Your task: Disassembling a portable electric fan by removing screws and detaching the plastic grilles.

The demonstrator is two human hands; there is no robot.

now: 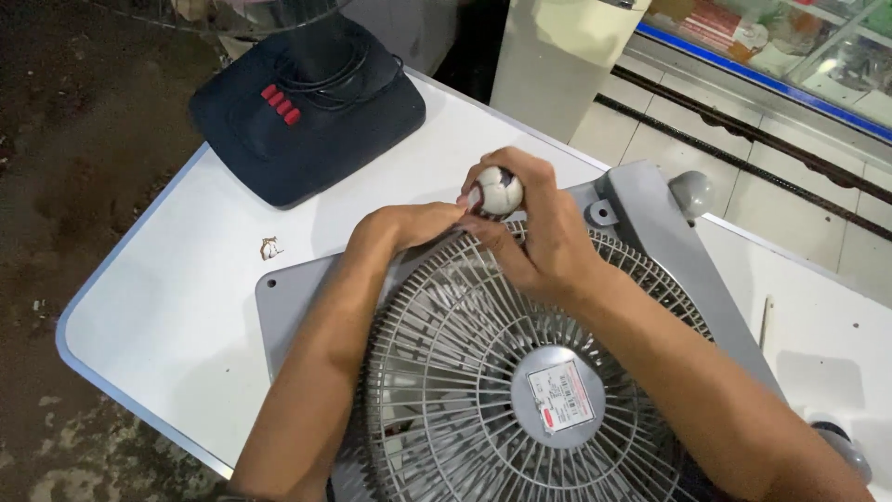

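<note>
- Roll of tape [499, 190], small, round and whitish with a dark streak, sits at the far rim of the fan grille, toward twelve o'clock from the grille's hub, held up just above the wires.
- Right hand [544, 232] has its grip clamped on the roll of tape, fingers curled over the top and thumb beneath it.
- Left hand [413, 225] lies at nine o'clock of the roll, its fingertips closed together and pinching at the roll's near side; whether they hold a loose end I cannot tell.
- Fan grille [483, 372], grey and round with radial wires, lies flat under both forearms; a round hub cap with a pale label [560, 398] marks its centre.
- Grey square housing [650, 223] frames the grille, with a rounded grey knob [691, 191] at its two o'clock corner.
- White counter [186, 288] carries the housing.
- Dark blue fan base [311, 116] with a row of red buttons [281, 103] and a coiled black cord stands at ten o'clock of the grille, well apart from the hands.
- Small crumpled scrap [270, 248] lies on the counter at nine o'clock of the left hand, near the housing's corner.
</note>
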